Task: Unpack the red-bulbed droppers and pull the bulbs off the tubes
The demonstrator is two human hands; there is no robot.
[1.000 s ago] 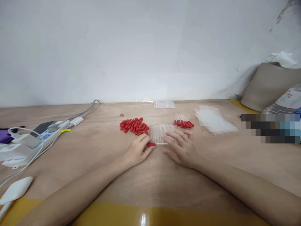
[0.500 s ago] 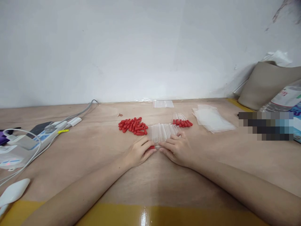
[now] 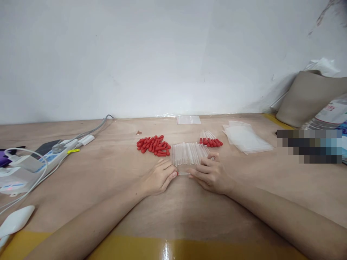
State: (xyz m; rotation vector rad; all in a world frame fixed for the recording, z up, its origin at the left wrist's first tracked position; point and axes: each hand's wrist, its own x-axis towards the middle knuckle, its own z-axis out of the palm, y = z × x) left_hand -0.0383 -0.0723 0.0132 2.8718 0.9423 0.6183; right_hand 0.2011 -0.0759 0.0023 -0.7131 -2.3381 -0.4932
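Observation:
My left hand [image 3: 160, 177] is closed around a red rubber bulb [image 3: 177, 173], of which only the end shows. A thin clear dropper tube [image 3: 183, 174] runs level from that bulb to my right hand [image 3: 213, 176], pinched there between thumb and fingers. Just beyond my hands lies a row of clear dropper tubes [image 3: 187, 153] side by side. Behind my left hand is a pile of loose red rubber bulbs [image 3: 153, 144]. Several finished-looking droppers with red bulbs [image 3: 211, 142] lie past the row's right end, their tubes pointing to the wall.
Clear plastic bags [image 3: 245, 137] are stacked at right, and a small zip bag [image 3: 188, 120] lies by the wall. A power strip [image 3: 48, 159] with cables lines the left side, near a white object [image 3: 17, 218]. A plastic bottle [image 3: 329, 113] and grey-brown container [image 3: 300, 97] stand far right.
Both hands have come slightly nearer to me. My right hand has shifted right, so more of the clear tube shows between them, and less of the red bulb is visible.

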